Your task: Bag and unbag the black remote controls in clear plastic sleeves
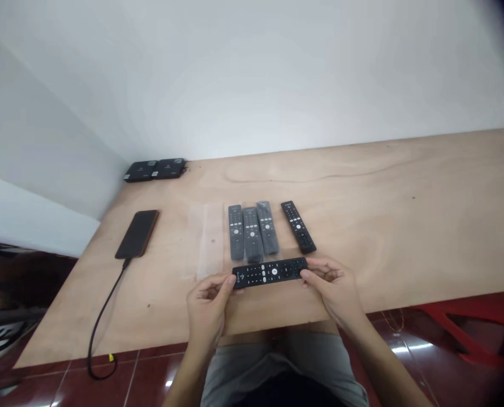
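A black remote control (255, 275) lies sideways between my hands, above the front part of the table, buttons facing up. My left hand (209, 294) pinches its left end between thumb and fingers. At its other end, my right hand (330, 281) grips with the thumb on top. Just beyond are three more remotes in clear plastic sleeves: a left one (235, 232), a middle one (252, 234) and a right one (267, 227). A bare black remote (298, 226) rests to their right, slightly slanted. Flat clear plastic sleeves (211, 240) lie to the left.
On the wooden table (383, 226), a dark phone (137, 233) lies at left with a black cable (103, 314) running over the front edge. Two black boxes, one left (141, 170) and one right (169, 168), sit by the wall. A red plastic stool (468, 325) stands at right.
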Demonstrator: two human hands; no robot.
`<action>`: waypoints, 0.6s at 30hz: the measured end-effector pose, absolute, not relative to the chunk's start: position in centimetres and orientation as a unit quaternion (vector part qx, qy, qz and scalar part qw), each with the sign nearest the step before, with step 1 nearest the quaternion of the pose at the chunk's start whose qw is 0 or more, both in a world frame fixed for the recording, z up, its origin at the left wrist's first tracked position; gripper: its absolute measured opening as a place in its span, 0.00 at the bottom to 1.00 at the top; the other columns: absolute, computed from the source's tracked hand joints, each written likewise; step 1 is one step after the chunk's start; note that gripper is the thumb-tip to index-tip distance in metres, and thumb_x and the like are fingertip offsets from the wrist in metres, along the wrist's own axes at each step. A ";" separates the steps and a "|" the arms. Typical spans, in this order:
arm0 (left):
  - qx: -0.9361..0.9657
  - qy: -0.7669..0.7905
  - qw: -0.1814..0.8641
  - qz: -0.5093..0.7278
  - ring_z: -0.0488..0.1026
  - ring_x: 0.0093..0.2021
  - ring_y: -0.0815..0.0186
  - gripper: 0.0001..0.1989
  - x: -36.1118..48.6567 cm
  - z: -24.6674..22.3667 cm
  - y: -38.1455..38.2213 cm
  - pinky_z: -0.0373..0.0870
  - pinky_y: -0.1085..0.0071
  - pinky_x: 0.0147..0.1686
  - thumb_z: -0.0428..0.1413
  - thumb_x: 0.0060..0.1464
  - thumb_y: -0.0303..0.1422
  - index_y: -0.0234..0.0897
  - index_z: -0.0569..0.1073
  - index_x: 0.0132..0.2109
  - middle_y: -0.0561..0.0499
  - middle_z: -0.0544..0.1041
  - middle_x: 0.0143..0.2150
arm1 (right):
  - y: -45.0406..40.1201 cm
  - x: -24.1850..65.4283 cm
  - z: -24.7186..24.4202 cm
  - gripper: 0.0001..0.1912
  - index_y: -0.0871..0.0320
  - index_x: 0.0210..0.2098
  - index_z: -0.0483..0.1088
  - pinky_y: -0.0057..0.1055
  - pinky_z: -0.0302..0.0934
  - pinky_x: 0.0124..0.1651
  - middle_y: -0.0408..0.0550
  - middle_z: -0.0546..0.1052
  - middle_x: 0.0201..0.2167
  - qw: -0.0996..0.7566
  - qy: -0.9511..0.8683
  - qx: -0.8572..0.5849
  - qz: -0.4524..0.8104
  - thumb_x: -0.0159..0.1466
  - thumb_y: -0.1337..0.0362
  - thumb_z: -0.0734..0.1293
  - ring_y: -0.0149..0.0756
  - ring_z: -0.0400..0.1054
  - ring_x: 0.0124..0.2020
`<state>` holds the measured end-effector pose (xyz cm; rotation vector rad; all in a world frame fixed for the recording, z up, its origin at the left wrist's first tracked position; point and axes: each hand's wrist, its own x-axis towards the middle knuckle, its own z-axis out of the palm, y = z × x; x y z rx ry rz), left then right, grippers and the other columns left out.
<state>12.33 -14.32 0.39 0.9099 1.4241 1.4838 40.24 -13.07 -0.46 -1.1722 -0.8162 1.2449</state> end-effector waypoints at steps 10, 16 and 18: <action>0.506 0.477 0.441 0.567 0.88 0.54 0.53 0.08 12.0 0.7 -14.5 0.87 0.59 0.54 0.70 0.64 0.33 0.41 0.87 0.50 0.43 0.88 0.52 | -12.8 40.4 0.3 0.14 0.53 0.45 0.80 0.35 0.80 0.35 0.51 0.89 0.45 0.579 -0.401 -0.466 0.536 0.69 0.51 0.80 0.41 0.84 0.35; 0.587 0.419 0.442 0.534 0.83 0.61 0.50 0.06 12.1 1.9 -14.8 0.83 0.58 0.56 0.65 0.69 0.34 0.41 0.84 0.50 0.40 0.82 0.58 | -13.0 40.8 -0.3 0.12 0.50 0.50 0.82 0.42 0.78 0.60 0.52 0.88 0.52 0.564 -0.488 -0.440 0.499 0.70 0.56 0.80 0.47 0.83 0.57; 0.590 0.435 0.444 0.515 0.83 0.60 0.51 0.10 12.2 1.9 -14.6 0.82 0.57 0.59 0.66 0.67 0.36 0.42 0.84 0.54 0.40 0.83 0.58 | -13.2 40.8 -0.3 0.12 0.49 0.53 0.82 0.44 0.77 0.64 0.52 0.87 0.53 0.552 -0.521 -0.428 0.490 0.71 0.58 0.79 0.47 0.82 0.58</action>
